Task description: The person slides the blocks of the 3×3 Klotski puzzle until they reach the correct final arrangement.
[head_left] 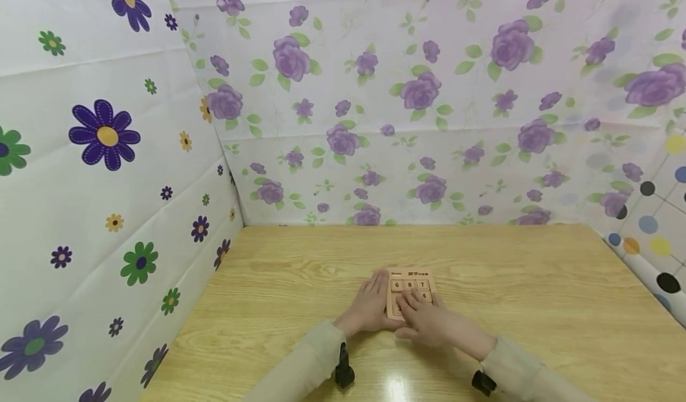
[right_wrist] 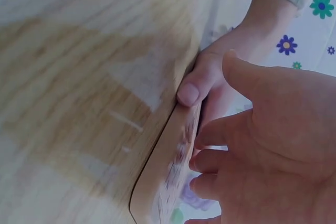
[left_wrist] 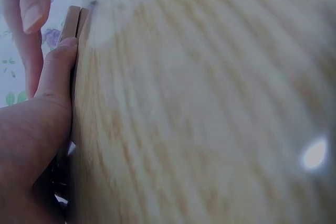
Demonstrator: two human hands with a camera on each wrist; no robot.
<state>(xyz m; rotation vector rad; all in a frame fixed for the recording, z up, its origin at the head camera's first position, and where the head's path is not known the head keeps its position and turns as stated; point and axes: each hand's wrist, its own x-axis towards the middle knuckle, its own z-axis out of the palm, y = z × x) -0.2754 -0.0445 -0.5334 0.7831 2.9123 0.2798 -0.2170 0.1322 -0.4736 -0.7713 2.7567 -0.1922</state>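
A wooden number sliding puzzle (head_left: 405, 278) lies flat on the table, with tiles 6, 8, 7 and 4 showing and its lower tiles mostly covered by fingers. Along its left side my left hand (head_left: 368, 308) rests with straight fingers. The left thumb (right_wrist: 190, 93) presses the near edge in the right wrist view. My right hand (head_left: 429, 321) is over the puzzle's lower part, fingertips at the tiles and thumb held away. In the left wrist view, the puzzle's edge (left_wrist: 70, 23) shows beyond the left thumb, and some right-hand fingers (left_wrist: 34, 14) hang above.
The light wood table (head_left: 300, 253) extends around the puzzle. A purple-flowered cloth (head_left: 375, 110) hangs behind it, a daisy-print cloth (head_left: 80, 211) at the left and a dotted cloth (head_left: 651, 235) at the right. Dark devices are strapped on both wrists.
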